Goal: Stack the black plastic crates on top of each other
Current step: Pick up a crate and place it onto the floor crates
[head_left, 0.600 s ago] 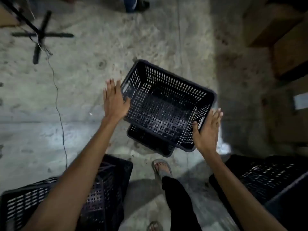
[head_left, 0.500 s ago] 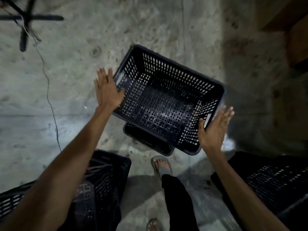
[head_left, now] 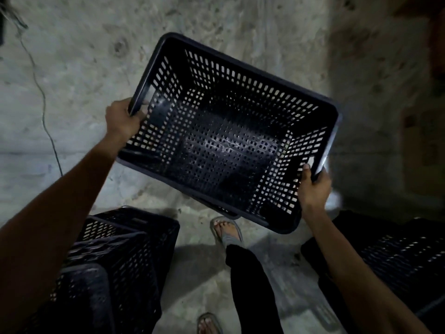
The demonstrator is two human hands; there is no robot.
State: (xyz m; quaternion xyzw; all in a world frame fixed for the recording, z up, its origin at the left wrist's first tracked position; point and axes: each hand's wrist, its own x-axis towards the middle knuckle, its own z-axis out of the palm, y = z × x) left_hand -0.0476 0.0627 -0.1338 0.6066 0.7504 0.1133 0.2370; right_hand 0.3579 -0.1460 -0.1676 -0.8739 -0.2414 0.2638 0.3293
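Both hands' grip clenched on crate [head_left: 224, 131] rim: left hand [head_left: 122, 119], right hand [head_left: 314, 186]; crates [head_left: 125, 256] flank feet.

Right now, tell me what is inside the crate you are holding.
Nothing shows inside the held crate: bare perforated floor and walls. Another crate's edge peeks out below its near side; the rest underneath is covered.

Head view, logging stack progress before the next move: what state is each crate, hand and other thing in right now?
Held crate: empty, tilted, gripped at both short ends.
Left hand: closed on the crate's rim.
Right hand: closed on the opposite rim.
Left crates: on the floor, nested or stacked, dim.
Right crate: on the floor, in shadow.
Sandalled foot: planted below the held crate.
Cable: lying loose on the floor.
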